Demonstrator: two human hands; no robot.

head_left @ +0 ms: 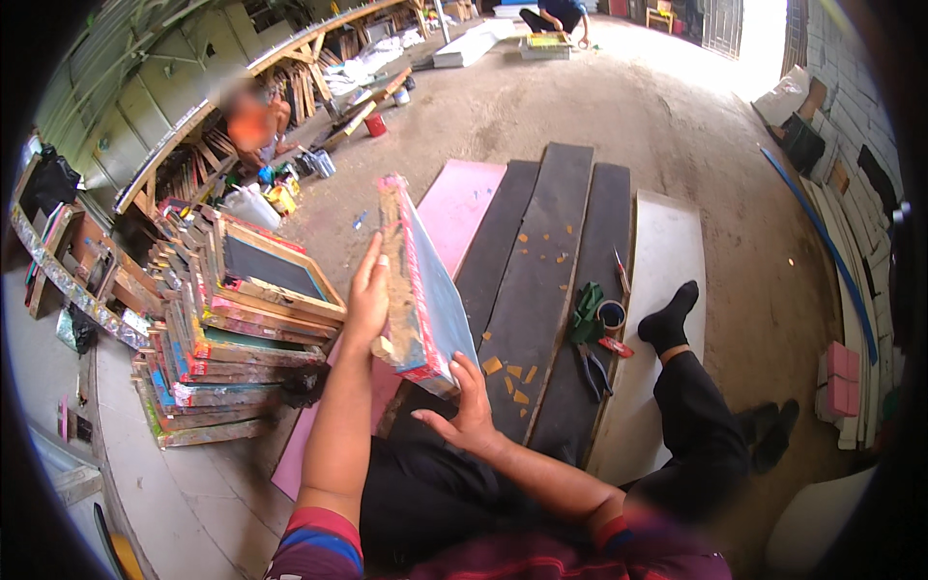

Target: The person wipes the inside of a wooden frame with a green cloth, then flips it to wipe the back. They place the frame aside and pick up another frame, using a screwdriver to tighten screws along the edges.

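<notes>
The left hand (365,304) lies flat along the wooden side of a tilted frame (425,280), its visible fingers straight and close together. The right hand (474,420) is spread, thumb well apart from the forefinger, with fingertips touching the frame's near lower corner; whether the other fingers curl beneath cannot be told. The frame stands raised between the hands, above the left edges of the dark boards (556,208) on the floor, and blocks part of the pink board (459,198) behind it. Amber scraps (493,365) lie toward the boards' near end. Along the right board's right edge sit a knife (622,275), a tape roll (611,314) and pliers (594,372) — just left of the pale board (672,251), where a socked foot (667,319) rests. A stack of frames (237,338) rises beside the left forearm.
</notes>
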